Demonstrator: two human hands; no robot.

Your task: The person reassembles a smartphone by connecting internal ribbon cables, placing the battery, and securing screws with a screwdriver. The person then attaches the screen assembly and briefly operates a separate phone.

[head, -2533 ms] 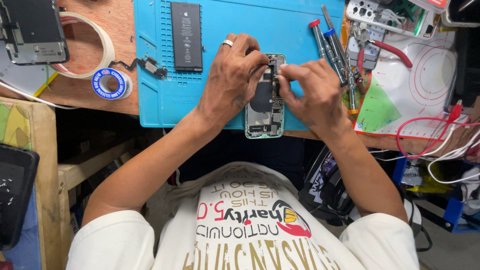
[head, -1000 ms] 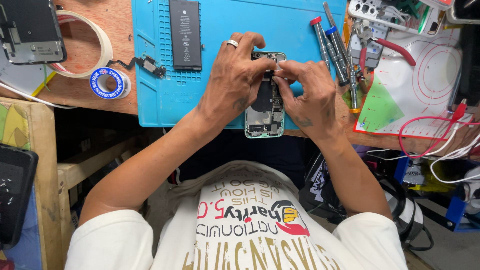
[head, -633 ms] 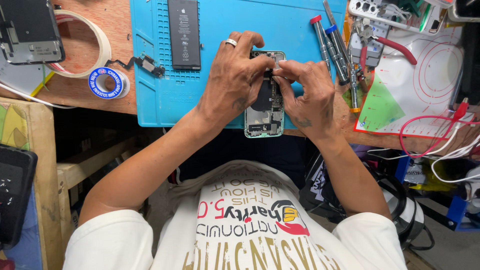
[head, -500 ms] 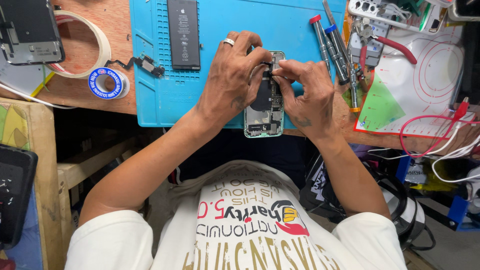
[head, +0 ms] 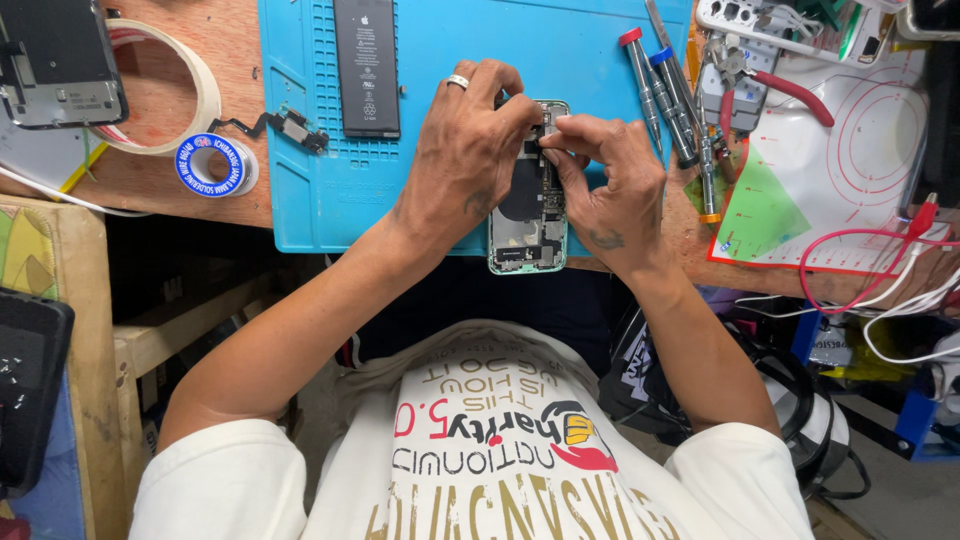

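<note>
Big blue work mat (head: 600, 60) fills the bench top, its near edge running along the bench front. On it, the opened phone (head: 528, 215) lies with its long axis running straight away from the person, insides facing up, its near end poking just past the mat's near edge and the far end tucked under the fingers. Left hand (head: 465, 160) is draped over the phone's left side, fingers curled and gripping its upper part. Right hand (head: 605, 190) comes in from the right, thumb and fingertips pinched narrow on something tiny at the phone's top; what it is, too small to tell. Open mat left of the hands up to the flat black battery (head: 366, 65). Right side is tight: screwdrivers (head: 665, 95) lie just beside the right hand.
</note>
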